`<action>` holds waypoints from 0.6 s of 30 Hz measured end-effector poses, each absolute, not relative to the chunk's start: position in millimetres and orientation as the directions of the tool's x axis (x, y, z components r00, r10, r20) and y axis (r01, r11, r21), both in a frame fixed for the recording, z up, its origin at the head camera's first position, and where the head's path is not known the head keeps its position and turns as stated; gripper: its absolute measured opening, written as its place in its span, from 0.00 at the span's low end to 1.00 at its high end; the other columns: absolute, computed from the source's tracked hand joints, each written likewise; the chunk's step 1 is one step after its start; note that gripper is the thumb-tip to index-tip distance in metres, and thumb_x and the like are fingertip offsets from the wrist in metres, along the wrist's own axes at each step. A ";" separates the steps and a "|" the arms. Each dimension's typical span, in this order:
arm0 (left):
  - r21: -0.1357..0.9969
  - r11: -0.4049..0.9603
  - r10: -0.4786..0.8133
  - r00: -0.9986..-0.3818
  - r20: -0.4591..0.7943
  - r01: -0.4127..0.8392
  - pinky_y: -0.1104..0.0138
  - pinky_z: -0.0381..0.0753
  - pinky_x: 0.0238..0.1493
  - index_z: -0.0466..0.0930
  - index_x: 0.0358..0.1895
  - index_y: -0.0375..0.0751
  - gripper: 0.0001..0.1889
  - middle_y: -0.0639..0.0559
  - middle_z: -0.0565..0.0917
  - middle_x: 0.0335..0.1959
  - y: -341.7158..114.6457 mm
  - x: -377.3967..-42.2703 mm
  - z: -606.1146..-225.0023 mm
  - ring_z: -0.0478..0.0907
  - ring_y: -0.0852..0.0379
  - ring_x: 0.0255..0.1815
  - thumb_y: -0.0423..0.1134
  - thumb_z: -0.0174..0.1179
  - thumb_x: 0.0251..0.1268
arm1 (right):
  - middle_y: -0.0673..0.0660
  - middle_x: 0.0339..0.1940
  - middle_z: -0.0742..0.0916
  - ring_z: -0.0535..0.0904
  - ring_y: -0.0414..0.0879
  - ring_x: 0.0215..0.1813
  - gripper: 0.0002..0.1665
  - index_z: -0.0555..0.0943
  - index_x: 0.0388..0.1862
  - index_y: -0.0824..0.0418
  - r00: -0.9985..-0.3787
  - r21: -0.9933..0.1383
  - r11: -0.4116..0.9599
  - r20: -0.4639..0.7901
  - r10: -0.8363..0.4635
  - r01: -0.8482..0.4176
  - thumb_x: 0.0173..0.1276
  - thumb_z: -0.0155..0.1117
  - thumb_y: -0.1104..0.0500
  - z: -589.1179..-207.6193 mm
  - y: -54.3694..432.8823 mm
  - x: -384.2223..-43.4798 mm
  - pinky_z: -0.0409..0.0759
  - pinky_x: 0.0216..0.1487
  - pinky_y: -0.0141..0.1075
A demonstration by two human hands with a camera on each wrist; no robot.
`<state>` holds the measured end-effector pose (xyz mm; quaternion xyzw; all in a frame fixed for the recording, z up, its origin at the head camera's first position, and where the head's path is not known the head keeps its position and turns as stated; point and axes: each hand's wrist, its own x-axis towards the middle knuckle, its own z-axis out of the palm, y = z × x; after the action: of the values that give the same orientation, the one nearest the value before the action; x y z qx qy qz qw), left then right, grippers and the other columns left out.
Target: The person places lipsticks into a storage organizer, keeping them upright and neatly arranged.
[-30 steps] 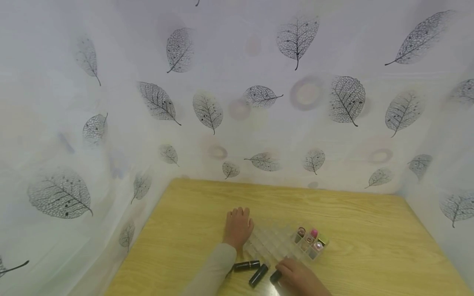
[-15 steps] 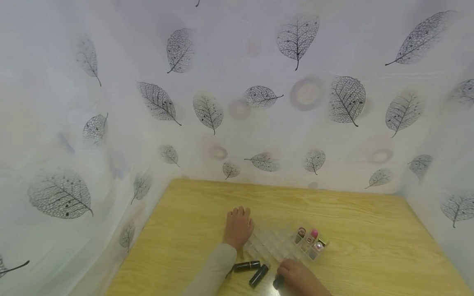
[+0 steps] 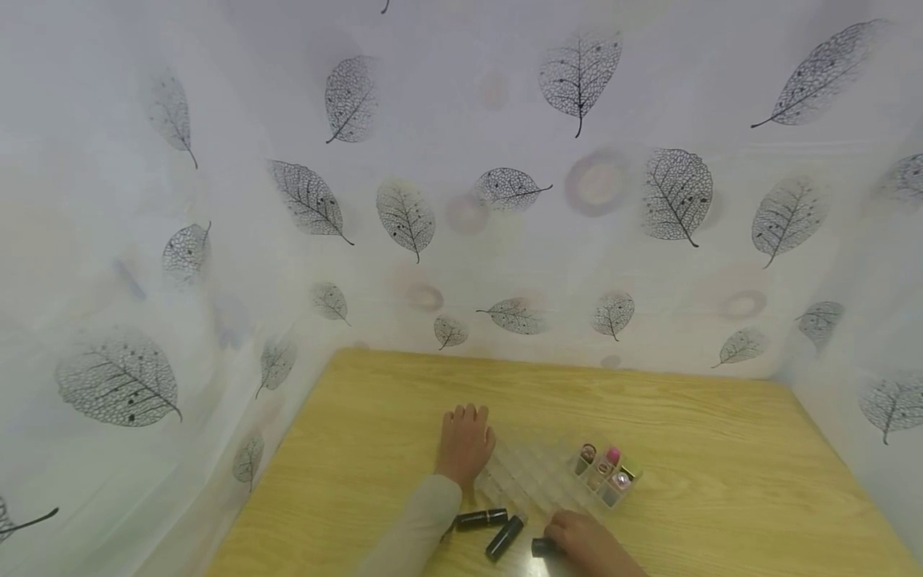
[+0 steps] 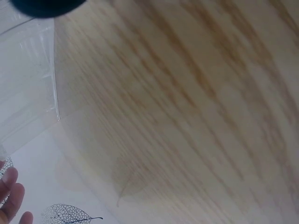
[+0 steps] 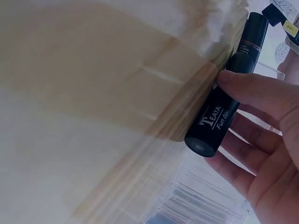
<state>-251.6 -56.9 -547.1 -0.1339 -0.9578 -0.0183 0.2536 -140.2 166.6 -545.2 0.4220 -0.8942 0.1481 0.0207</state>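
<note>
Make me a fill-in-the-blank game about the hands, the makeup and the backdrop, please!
1. The right hand holds a tube coloured ____.
2. The big word on that tube starts with the letter ____.
3. The tray has makeup at one end; the hand by its other end is the ____ one.
4. The backdrop shows dark, veined ____.

Missing words: black; T; left; leaves.

Bare tabletop [image 3: 728,457] gives room right of and behind the clear plastic organizer [image 3: 530,473], up to the leaf-print sheeting [image 3: 505,256]. The left grip [image 3: 463,445] obstructs its left end; lipsticks [image 3: 612,455] crowd its right. Two black tubes [image 3: 504,537] lie between the left sleeve [image 3: 418,525] and right grip [image 3: 582,538].
</note>
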 end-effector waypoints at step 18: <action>-0.023 0.957 0.254 -0.795 0.551 0.290 0.59 0.74 0.40 0.78 0.40 0.45 0.12 0.51 0.79 0.31 -57.6 -250.7 -548.4 0.76 0.53 0.35 0.45 0.61 0.55 | 0.44 0.27 0.78 0.69 0.30 0.28 0.08 0.81 0.33 0.57 -0.713 -0.312 0.667 0.050 -0.699 -0.676 0.53 0.67 0.57 -531.9 166.7 -134.1 0.73 0.31 0.26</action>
<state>-250.7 -57.6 -548.4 -0.1436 -0.9468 -0.0310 0.2862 -134.1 166.7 -531.9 0.3769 -0.9123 0.1558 -0.0372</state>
